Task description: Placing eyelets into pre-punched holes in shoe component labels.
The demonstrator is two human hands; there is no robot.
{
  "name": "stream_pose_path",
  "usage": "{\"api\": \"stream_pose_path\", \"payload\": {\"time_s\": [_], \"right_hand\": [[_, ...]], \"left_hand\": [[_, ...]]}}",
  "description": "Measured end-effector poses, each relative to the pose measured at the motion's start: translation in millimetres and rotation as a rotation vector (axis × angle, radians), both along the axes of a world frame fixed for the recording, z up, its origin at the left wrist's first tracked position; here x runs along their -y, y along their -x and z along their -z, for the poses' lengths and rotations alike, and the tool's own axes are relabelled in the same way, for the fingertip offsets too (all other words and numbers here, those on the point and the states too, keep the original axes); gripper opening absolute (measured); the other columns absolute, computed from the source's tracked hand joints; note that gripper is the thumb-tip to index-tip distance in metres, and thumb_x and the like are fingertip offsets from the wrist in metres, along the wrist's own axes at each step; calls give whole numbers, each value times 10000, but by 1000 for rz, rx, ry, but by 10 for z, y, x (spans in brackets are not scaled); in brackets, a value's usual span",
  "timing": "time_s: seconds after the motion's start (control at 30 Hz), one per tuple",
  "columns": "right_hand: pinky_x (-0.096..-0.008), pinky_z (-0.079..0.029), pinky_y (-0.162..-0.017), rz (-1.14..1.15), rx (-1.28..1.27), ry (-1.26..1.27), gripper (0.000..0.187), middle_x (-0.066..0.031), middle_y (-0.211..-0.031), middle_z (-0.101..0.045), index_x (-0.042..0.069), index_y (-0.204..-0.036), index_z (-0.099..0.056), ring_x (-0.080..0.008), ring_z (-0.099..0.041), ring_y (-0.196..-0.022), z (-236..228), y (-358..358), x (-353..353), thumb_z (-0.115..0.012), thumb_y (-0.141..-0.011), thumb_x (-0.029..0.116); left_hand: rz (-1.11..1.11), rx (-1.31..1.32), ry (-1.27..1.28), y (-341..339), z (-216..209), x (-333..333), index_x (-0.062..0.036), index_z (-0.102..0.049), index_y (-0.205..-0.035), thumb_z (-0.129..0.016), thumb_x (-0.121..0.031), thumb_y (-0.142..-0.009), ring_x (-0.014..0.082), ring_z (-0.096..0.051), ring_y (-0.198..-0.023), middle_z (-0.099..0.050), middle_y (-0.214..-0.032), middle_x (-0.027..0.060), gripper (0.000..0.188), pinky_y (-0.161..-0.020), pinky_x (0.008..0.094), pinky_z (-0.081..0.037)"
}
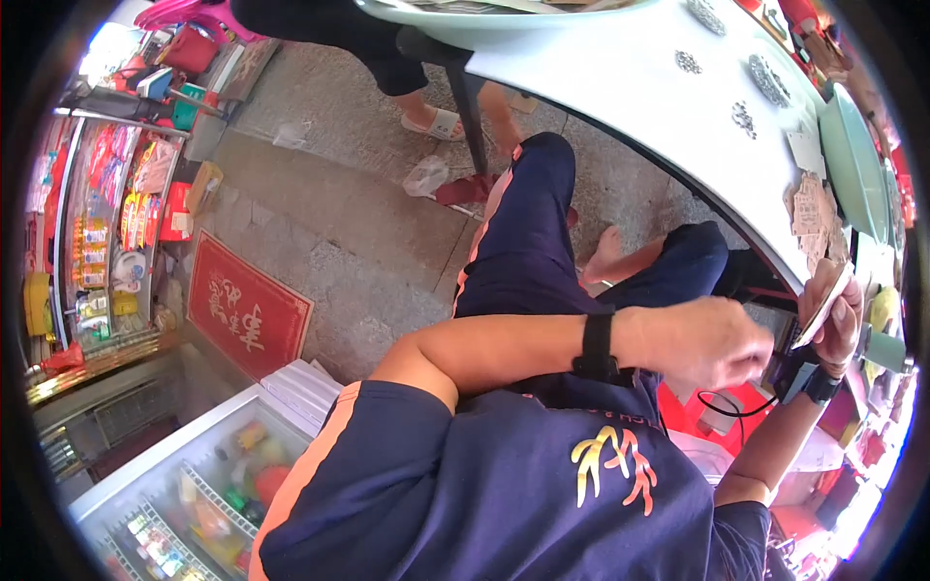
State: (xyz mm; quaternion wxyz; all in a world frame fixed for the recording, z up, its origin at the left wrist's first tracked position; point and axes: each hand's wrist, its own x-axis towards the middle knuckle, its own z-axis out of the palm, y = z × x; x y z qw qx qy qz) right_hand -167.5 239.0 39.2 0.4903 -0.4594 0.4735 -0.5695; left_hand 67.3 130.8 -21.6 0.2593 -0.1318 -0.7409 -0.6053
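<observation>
My left hand [702, 347], with a black band on its wrist, is raised in front of my chest. Its fingers look curled together and are slightly blurred; what they hold, if anything, is hidden. At the right, beside the table edge, my right hand [841, 324] grips a thin, flat, pale piece like a card [823, 305], tilted on edge. Just beyond it on the white table [620, 58] lie brown cardboard-like pieces [812, 215] and a paler flat piece [804, 153]. Small heaps of dark, shiny bits [744, 119] are spread farther along the tabletop.
A pale green basin [852, 160] stands at the table's right side. Another person's leg and slippered foot [438, 123] show past the table leg [468, 121]. Left are stocked shelves [121, 218], a red mat [247, 305] and a glass-topped freezer [208, 474].
</observation>
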Motion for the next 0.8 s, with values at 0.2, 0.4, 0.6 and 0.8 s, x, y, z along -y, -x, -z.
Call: {"api": "stream_pose_path", "payload": {"time_s": [0.2, 0.4, 0.6, 0.8], "right_hand": [[-144, -382, -423, 377, -218, -143, 634, -66, -917, -642, -61, -1354, -403, -39, -518, -517, 97, -56, -36, -652, -855, 240], [-143, -355, -423, 267, -291, -64, 790, -57, -899, -638, -72, -1436, -280, -30, -509, -515, 35, -239, 95, -670, -835, 262], [-148, -388, -472, 222, -415, -176, 794, -47, -846, -639, -62, -1446, -270, -47, -540, -582, -41, -250, -60, -669, -828, 235], [-173, -435, -580, 302, -471, -176, 774, -56, -942, -639, -30, -1442, -308, -78, -585, -729, -19, -430, 29, -711, -840, 244]], "left_hand": [[-42, 84, -310, 78, -103, 176, 21, -454, -934, -662, -114, -891, 222, -653, -606, -623, -695, 138, 251, -543, 303, -485], [-211, -13, -283, 157, -82, 65, 10, -451, -898, -634, -84, -897, 227, -615, -566, -590, -665, 133, 206, -515, 317, -451], [-368, -159, -233, 106, -144, 67, 9, -497, -950, -583, -41, -916, 217, -594, -547, -570, -659, 125, 106, -507, 323, -439], [-417, -125, -326, 37, -143, 106, 14, -516, -968, -591, -61, -921, 181, -599, -546, -586, -669, 107, 116, -503, 306, -453]]}}
